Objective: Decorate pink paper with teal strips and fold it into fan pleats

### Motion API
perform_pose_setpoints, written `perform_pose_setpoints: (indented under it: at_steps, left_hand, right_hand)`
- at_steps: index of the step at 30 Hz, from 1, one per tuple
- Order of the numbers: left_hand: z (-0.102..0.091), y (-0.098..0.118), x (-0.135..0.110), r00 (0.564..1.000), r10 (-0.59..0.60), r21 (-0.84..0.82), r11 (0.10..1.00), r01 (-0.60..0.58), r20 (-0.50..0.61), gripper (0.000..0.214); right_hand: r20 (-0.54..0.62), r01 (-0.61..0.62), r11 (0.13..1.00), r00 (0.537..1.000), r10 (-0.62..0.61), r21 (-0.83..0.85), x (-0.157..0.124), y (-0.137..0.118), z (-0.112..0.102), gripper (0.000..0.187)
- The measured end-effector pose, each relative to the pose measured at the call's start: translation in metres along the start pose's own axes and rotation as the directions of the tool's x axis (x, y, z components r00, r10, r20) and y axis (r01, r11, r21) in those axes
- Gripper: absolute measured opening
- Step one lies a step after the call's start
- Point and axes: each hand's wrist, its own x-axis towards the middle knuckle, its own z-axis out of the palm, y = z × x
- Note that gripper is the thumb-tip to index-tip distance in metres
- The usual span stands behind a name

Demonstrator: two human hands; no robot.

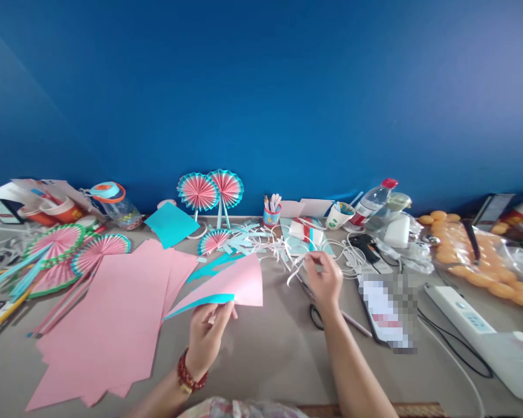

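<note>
A pink sheet (244, 281) with a blue edge (220, 299) is held above the table (279, 348), near its front and middle, one corner pointing left. The left hand (206, 331) grips it from below, thumb and fingers pinched on the blue edge; a red bead bracelet (185, 371) circles that wrist. The right hand (325, 277) is raised well apart from the sheet, beside the white paper strips (281, 249), its thumb and fingertips close together; whether they hold a strip, I cannot tell. Scissors (316, 317) lie partly behind the right forearm, with a phone (386, 313) to their right. Left of the pink sheet, a pile of pink paper (108, 302) spreads over the table, a blue square (171, 225) just behind it. Farther back, two round paper fans (198, 191) stand upright near the blue wall (261, 98), left of a pencil cup (272, 216). At the right lie a power strip (466, 310) and a bag of orange balls (479, 252).
</note>
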Motion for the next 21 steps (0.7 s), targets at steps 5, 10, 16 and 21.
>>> perform_pose_setpoints:
  at_steps: [5,10,16,21]
  left_hand:
    - [-0.004,-0.004,-0.031,0.922,-0.361,-0.282,0.878,0.386,0.139,0.04]
    - [-0.003,-0.028,-0.058,0.67,-0.644,-0.472,0.491,0.732,0.369,0.041]
    - [-0.012,-0.024,-0.07,0.423,-0.604,-0.337,0.258,0.906,0.675,0.05]
    - [-0.038,0.007,-0.049,0.533,-0.447,-0.053,0.729,0.683,0.718,0.048]
  right_hand:
    - [0.216,0.014,0.958,0.975,0.05,-0.287,0.004,0.023,-0.001,0.025]
    - [0.363,0.155,0.971,0.928,-0.08,-0.184,-0.006,0.006,0.012,0.023]
    - [0.47,0.212,0.964,0.843,-0.262,0.158,-0.017,-0.019,0.027,0.025]
    - [0.565,0.27,0.925,0.734,-0.377,0.267,-0.024,-0.025,0.034,0.02]
